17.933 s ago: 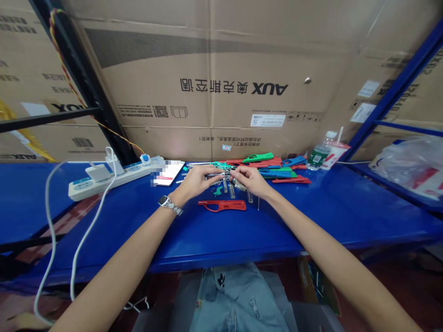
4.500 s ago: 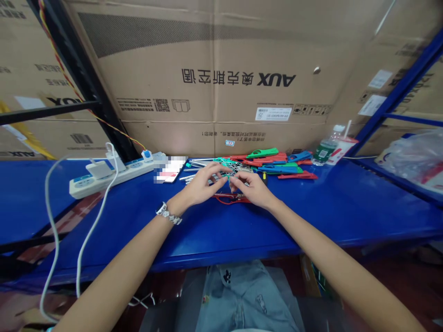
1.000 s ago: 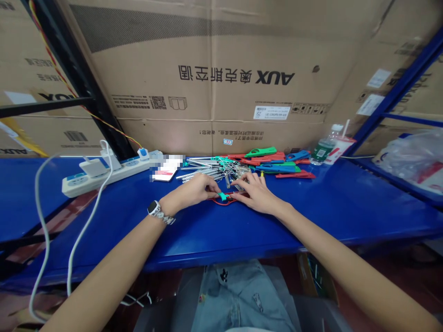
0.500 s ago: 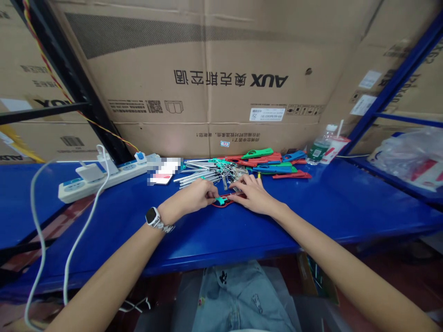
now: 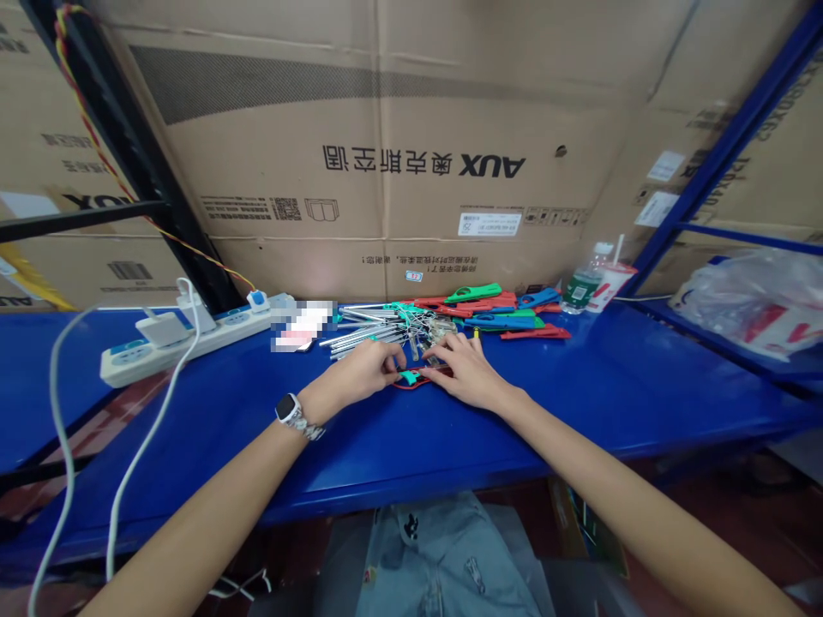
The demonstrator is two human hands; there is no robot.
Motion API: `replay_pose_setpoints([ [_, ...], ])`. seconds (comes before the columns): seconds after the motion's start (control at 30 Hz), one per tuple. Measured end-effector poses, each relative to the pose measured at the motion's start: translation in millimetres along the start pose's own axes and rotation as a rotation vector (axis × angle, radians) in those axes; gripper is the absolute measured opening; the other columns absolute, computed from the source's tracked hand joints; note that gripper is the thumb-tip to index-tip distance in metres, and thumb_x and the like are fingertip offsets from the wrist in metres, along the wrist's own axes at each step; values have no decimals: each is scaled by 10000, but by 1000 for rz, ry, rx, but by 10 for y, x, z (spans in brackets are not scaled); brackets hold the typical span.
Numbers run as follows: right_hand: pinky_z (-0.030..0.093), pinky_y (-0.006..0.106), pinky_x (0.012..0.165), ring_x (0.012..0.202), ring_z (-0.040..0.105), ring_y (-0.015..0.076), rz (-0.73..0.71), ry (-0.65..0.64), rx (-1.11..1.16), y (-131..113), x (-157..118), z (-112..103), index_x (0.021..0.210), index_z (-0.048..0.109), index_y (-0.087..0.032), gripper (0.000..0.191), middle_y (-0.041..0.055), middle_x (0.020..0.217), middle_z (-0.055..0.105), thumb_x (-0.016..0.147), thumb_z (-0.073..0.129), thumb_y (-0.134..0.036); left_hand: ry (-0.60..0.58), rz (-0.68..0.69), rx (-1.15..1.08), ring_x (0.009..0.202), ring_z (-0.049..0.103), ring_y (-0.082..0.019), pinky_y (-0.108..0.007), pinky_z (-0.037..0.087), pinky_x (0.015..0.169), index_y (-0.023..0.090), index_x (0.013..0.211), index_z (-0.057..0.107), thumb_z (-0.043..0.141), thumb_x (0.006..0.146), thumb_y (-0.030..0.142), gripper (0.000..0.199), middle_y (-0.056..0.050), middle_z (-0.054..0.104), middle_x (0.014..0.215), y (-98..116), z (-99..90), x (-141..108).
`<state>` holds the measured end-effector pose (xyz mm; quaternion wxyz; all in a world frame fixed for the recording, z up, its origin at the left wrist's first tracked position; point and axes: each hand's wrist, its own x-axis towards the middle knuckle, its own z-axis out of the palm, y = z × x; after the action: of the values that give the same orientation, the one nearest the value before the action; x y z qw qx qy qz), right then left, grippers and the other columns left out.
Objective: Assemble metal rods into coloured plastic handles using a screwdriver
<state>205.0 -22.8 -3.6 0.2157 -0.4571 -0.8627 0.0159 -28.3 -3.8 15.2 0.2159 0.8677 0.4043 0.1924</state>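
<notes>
A red casing lies on the blue table near its middle, with a small teal-green part at its left portion. My left hand has its fingers pinched on the teal-green part. My right hand rests over the right portion of the red casing, thumb and fingers closed on it and hiding much of it. Just behind my hands lie a pile of silver metal tubes with thin wires and small clear parts. Red, green and blue plastic casings are heaped behind my right hand.
A white power strip with plugs and white cables lies at the left, beside a blurred phone-like object. A bottle and a cup stand at the back right. Large cardboard boxes form the back wall.
The camera view has shifted slightly. Both hands keep nearly the same hold on the red casing and the teal-green part.
</notes>
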Motion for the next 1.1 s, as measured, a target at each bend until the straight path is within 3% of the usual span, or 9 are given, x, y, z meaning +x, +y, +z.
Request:
replay_pose_setpoints([
  [0.1,390,463,965,1093,557,262,-75,85,-4,-135,19,13,1105,680,-237,233,79,1095,647,996,588,-421,41,31,-21,599,577,-136,-255,410,588,196,890,580,640,794,121,136,45,628,665,-24,16,5],
  [0.3,395,392,848,944,572,238,-112,32,-60,-318,105,94,914,671,-191,138,64,948,668,944,640,-322,38,44,-34,643,555,-143,-261,413,611,196,816,532,668,782,110,165,34,597,704,-44,-23,-3],
  [0.47,411,348,776,893,581,223,-40,33,-31,-378,118,110,915,672,-177,64,64,923,662,906,637,-230,3,73,38,787,601,-175,-279,458,704,172,936,670,734,800,212,155,-22,657,857,-80,-117,-32],
  [0.6,429,322,733,875,589,216,-24,47,32,-390,109,109,942,675,-178,72,68,927,660,893,626,-196,-49,94,124,754,608,-169,-275,445,698,175,907,737,658,866,175,88,-36,687,833,-109,-111,-20],
  [0.97,460,310,730,789,594,184,-36,99,199,-319,111,186,905,699,-179,90,51,876,647,874,624,-142,-56,169,345,780,613,-169,-275,435,709,173,932,758,525,974,158,236,-73,661,963,-86,-92,-54],
  [1.1,467,310,734,781,596,178,-27,112,227,-306,98,215,954,722,-186,130,49,879,647,893,609,-163,-66,181,330,790,625,-174,-275,451,726,176,959,758,534,964,131,229,-69,667,958,-124,-75,-44],
])
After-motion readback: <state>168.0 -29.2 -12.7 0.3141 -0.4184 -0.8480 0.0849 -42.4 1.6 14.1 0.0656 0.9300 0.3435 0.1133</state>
